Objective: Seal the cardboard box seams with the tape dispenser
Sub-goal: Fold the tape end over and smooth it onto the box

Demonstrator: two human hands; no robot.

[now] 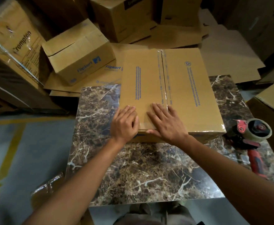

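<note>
Head view: cardboard box sits flat on marble table, flaps closed, clear tape already along the centre seam and across the near edge. Left hand at box's near-left corner, fingers curled loosely over the edge, pressing tape, not gripping anything. Right hand spread flat, palm down on box top near the centre seam, thumb hooked over the near edge; holds nothing. Tape dispenser lies on its side just right of box's near-right corner, untouched, red handle pointing away from the box toward the viewer.

Handling guess: box is stiff corrugated, likely light, may slide on the glossy marble, so brace it with a flat palm. Dispenser is rigid; take it by the red handle, stay off the toothed blade end. Tape is thin, wrinkles easily. Other boxes piled beyond box's far-left side.
</note>
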